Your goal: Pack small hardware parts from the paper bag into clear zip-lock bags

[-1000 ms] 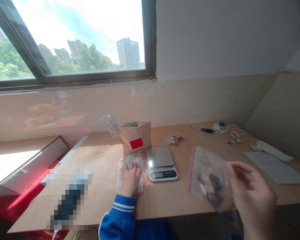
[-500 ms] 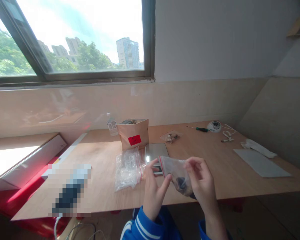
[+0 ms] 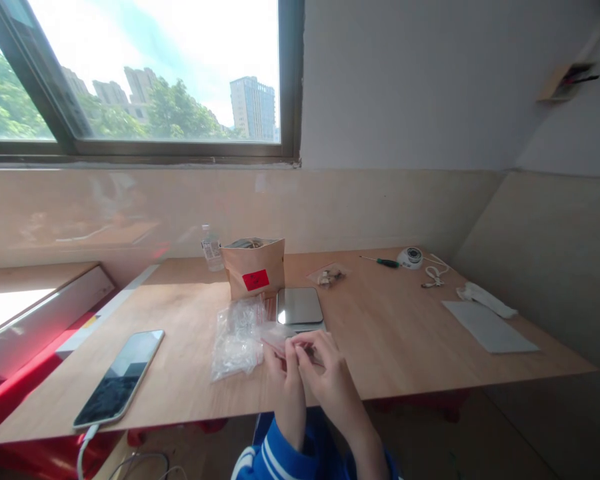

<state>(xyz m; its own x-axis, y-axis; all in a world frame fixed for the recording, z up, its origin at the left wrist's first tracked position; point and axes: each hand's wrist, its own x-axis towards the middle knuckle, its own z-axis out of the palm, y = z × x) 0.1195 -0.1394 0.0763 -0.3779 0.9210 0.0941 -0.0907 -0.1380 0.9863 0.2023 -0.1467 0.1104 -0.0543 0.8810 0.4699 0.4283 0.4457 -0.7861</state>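
At near edge of desk [image 3: 405, 333], 6 o'clock in view: both hands together, L hand [image 3: 283, 373] and R hand [image 3: 325, 370] side by side, thumbs and fingertips [image 3: 300, 347] pinching the top strip of a small clear zip bag [image 3: 276, 335]; bag lying low over the wood, contents hidden behind the knuckles, can't tell what's inside. Blue sleeve [image 3: 275, 457] w/ white stripes on L wrist. Just beside L hand at 10 o'clock: crumpled pile of empty clear bags [image 3: 235, 337], near but can't tell if touching the held bag. Directly past the hands at 12 o'clock: scale [image 3: 299, 307], steel pan bare, front edge partly covered by fingers. Behind scale toward 11 o'clock: brown paper pouch [image 3: 253, 267] upright, mouth open, red label on front; small bottle [image 3: 211, 248] just beside it to the left, against the wall. At 1 o'clock from scale, apart from it: another small bag w/ pale bits [image 3: 327, 275]. Farther at 2 o'clock, well apart from hands: green-handled screwdriver [image 3: 380, 261], round white device [image 3: 411, 257] w/ white cable [image 3: 433, 277], white cloth [image 3: 485, 300], grey sheet [image 3: 487, 327]. At 9 o'clock from hands, well apart: phone [image 3: 120, 377] flat, screen dark, cable off its near end over desk edge. Window [image 3: 130, 73] above, trees and towers outside.
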